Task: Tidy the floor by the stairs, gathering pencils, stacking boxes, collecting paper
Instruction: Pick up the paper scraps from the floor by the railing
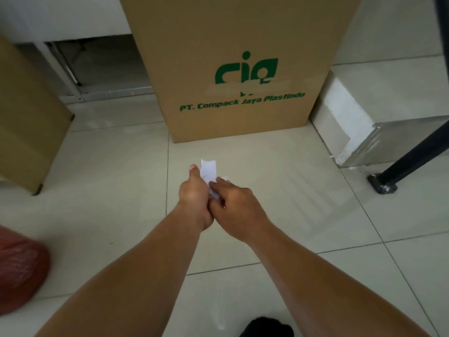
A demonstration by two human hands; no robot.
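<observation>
Evidently collecting paper: left hand (194, 199) and right hand (234, 209) together pinch white paper scraps (209, 169); printed box (238, 45) and plain box (24, 122) stand unstacked at the floor (109, 215) edges.

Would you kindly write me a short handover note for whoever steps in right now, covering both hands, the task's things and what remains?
Left hand: grips the white paper, thumb along its side.
Right hand: pinches the same sheet lower down.
Things: printed box stands upright on the tiles beside the step; plain box stands apart at the left edge, unstacked. No pencils in view.
Done: this sheet is off the floor.
Left: put it away, stack the two boxes, look for pencils.
</observation>
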